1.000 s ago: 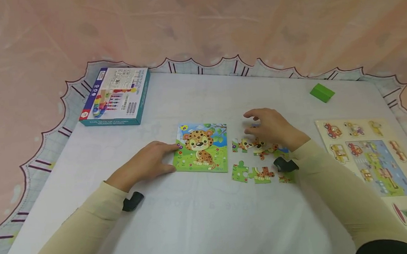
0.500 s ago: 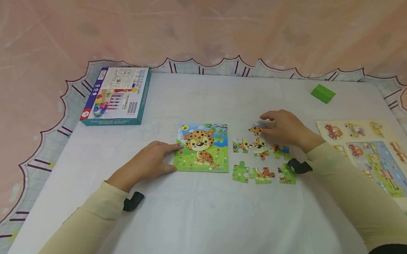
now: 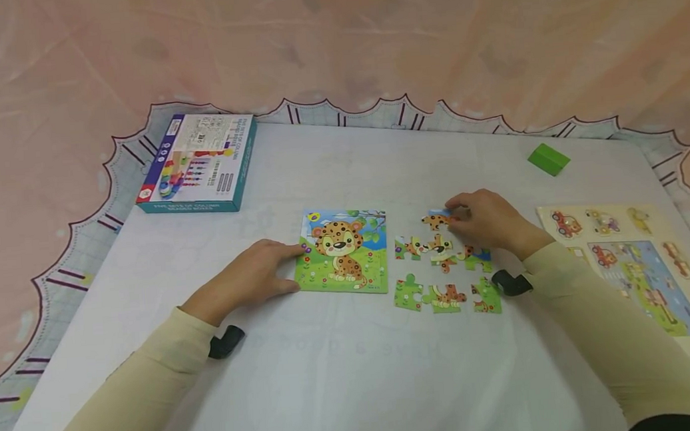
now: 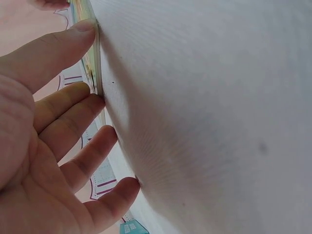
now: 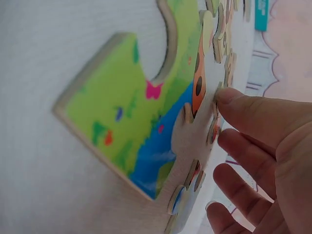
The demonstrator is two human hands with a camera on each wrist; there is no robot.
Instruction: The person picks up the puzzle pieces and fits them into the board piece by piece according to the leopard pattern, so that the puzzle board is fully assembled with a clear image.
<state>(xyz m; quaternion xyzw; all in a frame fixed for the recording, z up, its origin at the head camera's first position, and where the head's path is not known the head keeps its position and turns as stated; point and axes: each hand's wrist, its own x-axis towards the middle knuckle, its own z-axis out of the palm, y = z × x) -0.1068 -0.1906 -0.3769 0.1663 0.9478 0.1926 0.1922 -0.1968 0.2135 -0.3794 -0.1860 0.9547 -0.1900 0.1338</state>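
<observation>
Peach cloth [image 3: 332,36] backs a white tabletop [image 3: 345,389]; approx. mid-table lies our landmark, a leopard picture board [image 3: 339,252], flat & face up. Our L hand [image 3: 253,270] is at its left edge, fingers spread, thumb & fingertips touching the side. Just R of the board, our R hand [image 3: 486,219] pinches a spotted puzzle piece [image 3: 435,222] w/ thumb & forefinger, other fingers loosely bent. We see loose pieces [image 3: 445,296], pics up, R of the board too, nearer us than the pinched one. Well R of the board: a cream puzzle tray [image 3: 623,236]. Beyond the board: a green block [image 3: 549,160] far R, a teal-sided box [image 3: 191,206] L.
</observation>
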